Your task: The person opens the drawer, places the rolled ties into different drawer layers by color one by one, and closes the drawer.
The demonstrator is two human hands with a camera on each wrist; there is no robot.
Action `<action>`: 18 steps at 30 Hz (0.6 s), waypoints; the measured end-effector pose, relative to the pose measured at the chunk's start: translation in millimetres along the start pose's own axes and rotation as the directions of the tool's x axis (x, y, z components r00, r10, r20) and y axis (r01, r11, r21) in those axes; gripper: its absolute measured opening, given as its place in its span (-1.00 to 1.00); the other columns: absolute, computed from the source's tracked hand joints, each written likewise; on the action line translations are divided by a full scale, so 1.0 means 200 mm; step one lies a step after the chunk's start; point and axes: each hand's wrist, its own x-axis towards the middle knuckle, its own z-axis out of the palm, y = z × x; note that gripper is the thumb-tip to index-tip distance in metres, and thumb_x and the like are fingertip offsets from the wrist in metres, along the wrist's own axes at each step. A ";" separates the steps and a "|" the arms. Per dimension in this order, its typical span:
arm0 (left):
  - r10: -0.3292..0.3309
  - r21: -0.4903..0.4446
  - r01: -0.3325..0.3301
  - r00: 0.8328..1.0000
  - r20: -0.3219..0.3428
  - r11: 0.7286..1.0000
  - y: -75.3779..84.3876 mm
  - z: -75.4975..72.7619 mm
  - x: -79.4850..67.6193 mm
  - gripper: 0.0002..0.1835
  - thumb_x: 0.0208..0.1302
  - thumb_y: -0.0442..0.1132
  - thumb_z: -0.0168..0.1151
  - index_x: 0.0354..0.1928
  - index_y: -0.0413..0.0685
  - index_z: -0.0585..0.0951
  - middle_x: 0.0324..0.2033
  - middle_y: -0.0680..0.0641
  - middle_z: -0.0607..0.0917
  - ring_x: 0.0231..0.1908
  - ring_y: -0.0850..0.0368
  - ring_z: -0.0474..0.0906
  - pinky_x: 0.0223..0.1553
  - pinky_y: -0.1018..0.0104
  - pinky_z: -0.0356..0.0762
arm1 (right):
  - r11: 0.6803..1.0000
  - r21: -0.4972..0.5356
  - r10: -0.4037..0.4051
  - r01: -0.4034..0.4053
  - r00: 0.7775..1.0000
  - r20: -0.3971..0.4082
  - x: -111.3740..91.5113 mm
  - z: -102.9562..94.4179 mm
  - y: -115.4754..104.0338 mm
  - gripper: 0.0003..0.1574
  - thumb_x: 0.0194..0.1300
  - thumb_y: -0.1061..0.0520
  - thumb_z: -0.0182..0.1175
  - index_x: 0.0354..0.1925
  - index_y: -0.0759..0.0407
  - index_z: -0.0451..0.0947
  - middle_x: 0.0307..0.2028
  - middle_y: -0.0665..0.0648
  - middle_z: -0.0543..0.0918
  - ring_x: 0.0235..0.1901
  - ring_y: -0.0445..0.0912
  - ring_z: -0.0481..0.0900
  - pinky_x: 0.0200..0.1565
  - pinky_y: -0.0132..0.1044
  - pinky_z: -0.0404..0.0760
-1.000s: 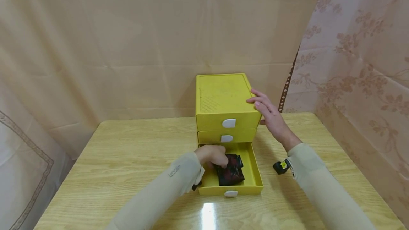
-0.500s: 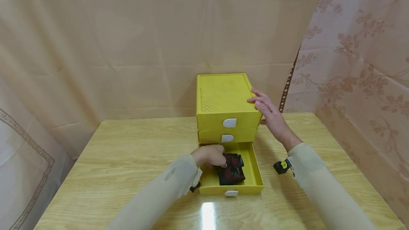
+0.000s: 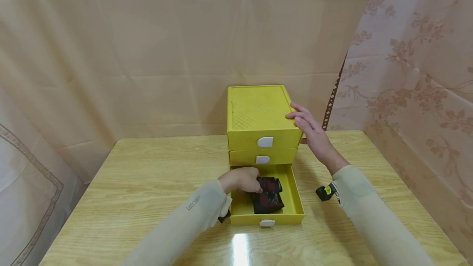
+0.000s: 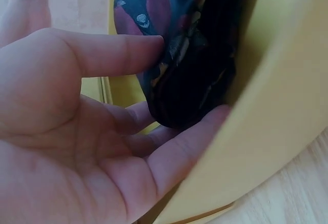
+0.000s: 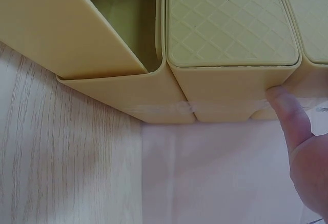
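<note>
A dark folded cloth (image 3: 268, 200) with a red floral pattern lies in the pulled-out bottom drawer (image 3: 297, 200) of a yellow drawer unit (image 3: 258, 108). My left hand (image 3: 244, 179) reaches into this drawer over its left side and holds the cloth's left end. In the left wrist view, the thumb of my left hand (image 4: 77, 111) lies along one side of the cloth (image 4: 148, 8), with the fingers at its lower end, partly hidden. My right hand (image 3: 314, 134) rests on the unit's top right edge; in the right wrist view, a finger of my right hand (image 5: 297, 131) touches the side.
Two drawers above, with white tabs (image 3: 265, 142), are pushed in. The unit stands on a wood-grain table (image 3: 166, 175), near a beige curtain (image 3: 166, 52). A floral cloth (image 3: 425, 73) hangs at the right. A black wrist camera (image 3: 325, 193) is strapped below my right hand.
My left hand has shifted slightly left, showing more of the folded cloth, which stays almost in place. My right hand keeps its spot on the unit.
</note>
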 end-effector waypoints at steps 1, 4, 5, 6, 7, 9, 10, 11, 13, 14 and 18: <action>0.003 0.001 -0.003 1.000 -0.004 1.000 0.00 0.00 0.00 -0.69 0.32 -0.22 0.32 0.02 -0.24 0.62 -0.24 -0.02 0.58 -0.29 0.09 0.47 -0.27 0.26 0.45 | 1.000 0.002 0.001 -0.001 1.000 -0.001 0.00 0.00 0.00 -0.44 0.64 -0.17 -0.14 0.25 0.20 0.45 0.56 -0.13 0.04 0.51 0.09 0.04 -0.02 0.30 0.56; 0.016 -0.001 -0.016 1.000 -0.013 1.000 0.01 -0.01 -0.01 -0.67 0.34 -0.20 0.30 0.06 -0.25 0.63 -0.18 -0.05 0.62 -0.24 0.08 0.47 -0.20 0.24 0.42 | 1.000 0.003 0.003 -0.003 1.000 -0.005 0.00 0.00 -0.01 -0.44 0.64 -0.17 -0.14 0.25 0.20 0.45 0.56 -0.13 0.04 0.51 0.09 0.05 -0.04 0.24 0.59; 0.018 0.002 -0.018 1.000 -0.016 1.000 0.01 -0.02 -0.02 -0.64 0.35 -0.19 0.29 0.09 -0.25 0.62 -0.13 -0.06 0.64 -0.20 0.08 0.48 -0.14 0.24 0.45 | 1.000 0.000 0.004 -0.004 1.000 -0.006 0.00 0.00 -0.01 -0.44 0.64 -0.17 -0.14 0.25 0.19 0.46 0.56 -0.13 0.04 0.51 0.09 0.05 -0.04 0.23 0.59; 0.020 0.003 -0.020 1.000 -0.018 1.000 0.01 -0.02 -0.02 -0.60 0.37 -0.18 0.29 0.15 -0.26 0.60 -0.06 -0.07 0.64 -0.15 0.08 0.50 -0.07 0.23 0.47 | 1.000 -0.001 0.005 -0.005 1.000 -0.007 0.00 0.00 -0.01 -0.44 0.64 -0.17 -0.14 0.25 0.19 0.46 0.56 -0.13 0.04 0.51 0.10 0.05 -0.04 0.23 0.59; 0.021 0.004 -0.021 1.000 -0.020 1.000 0.02 -0.02 -0.02 -0.56 0.38 -0.16 0.28 0.19 -0.26 0.58 0.02 -0.09 0.64 -0.08 0.07 0.52 0.00 0.21 0.49 | 1.000 -0.003 0.007 -0.007 1.000 -0.009 0.00 0.00 -0.01 -0.44 0.64 -0.17 -0.14 0.25 0.18 0.46 0.56 -0.13 0.04 0.51 0.10 0.05 -0.04 0.24 0.59; 0.021 0.010 -0.021 0.999 -0.025 1.000 0.02 -0.03 -0.03 -0.48 0.40 -0.12 0.27 0.29 -0.26 0.51 0.16 -0.12 0.61 0.07 0.05 0.52 0.14 0.15 0.49 | 1.000 -0.009 0.008 -0.008 1.000 -0.010 -0.01 -0.01 -0.01 -0.44 0.64 -0.18 -0.15 0.25 0.18 0.46 0.57 -0.13 0.04 0.51 0.11 0.05 -0.03 0.29 0.57; 0.019 0.012 -0.019 0.999 -0.026 1.000 0.02 -0.03 -0.04 -0.44 0.41 -0.09 0.27 0.33 -0.25 0.48 0.22 -0.13 0.58 0.13 0.03 0.51 0.20 0.12 0.47 | 1.000 -0.010 0.010 -0.010 1.000 -0.011 -0.01 -0.01 -0.01 -0.43 0.64 -0.18 -0.14 0.25 0.17 0.46 0.57 -0.13 0.04 0.51 0.11 0.04 -0.03 0.31 0.56; 0.019 0.013 -0.019 0.999 -0.028 1.000 0.02 -0.03 -0.04 -0.42 0.41 -0.06 0.26 0.34 -0.25 0.47 0.24 -0.14 0.56 0.18 0.00 0.50 0.22 0.10 0.46 | 1.000 -0.011 0.011 -0.011 1.000 -0.011 -0.01 -0.01 -0.01 -0.43 0.64 -0.18 -0.14 0.25 0.17 0.46 0.57 -0.13 0.04 0.51 0.11 0.04 -0.02 0.33 0.55; 0.022 0.011 -0.021 0.999 -0.032 1.000 0.02 -0.03 -0.05 -0.40 0.42 -0.02 0.26 0.35 -0.24 0.45 0.26 -0.14 0.55 0.23 -0.02 0.47 0.23 0.09 0.45 | 1.000 -0.010 0.012 -0.013 1.000 -0.009 -0.01 -0.01 -0.01 -0.43 0.64 -0.18 -0.14 0.25 0.17 0.46 0.57 -0.14 0.04 0.51 0.11 0.04 -0.02 0.35 0.54; 0.025 0.010 -0.024 0.999 -0.035 1.000 0.02 -0.03 -0.05 -0.39 0.42 -0.01 0.25 0.36 -0.23 0.45 0.27 -0.14 0.55 0.24 -0.02 0.47 0.24 0.09 0.45 | 1.000 -0.010 0.012 -0.012 1.000 -0.006 -0.01 -0.01 -0.01 -0.43 0.64 -0.18 -0.14 0.26 0.17 0.46 0.57 -0.14 0.04 0.51 0.11 0.04 -0.02 0.35 0.54; 0.043 -0.005 -0.043 0.998 -0.040 0.999 0.00 -0.03 -0.08 -0.34 0.44 0.05 0.23 0.40 -0.22 0.41 0.32 -0.14 0.51 0.32 -0.04 0.42 0.29 0.09 0.40 | 1.000 -0.002 0.009 -0.009 1.000 -0.002 0.00 0.00 -0.01 -0.44 0.64 -0.18 -0.14 0.26 0.17 0.46 0.56 -0.14 0.04 0.51 0.10 0.05 -0.02 0.31 0.56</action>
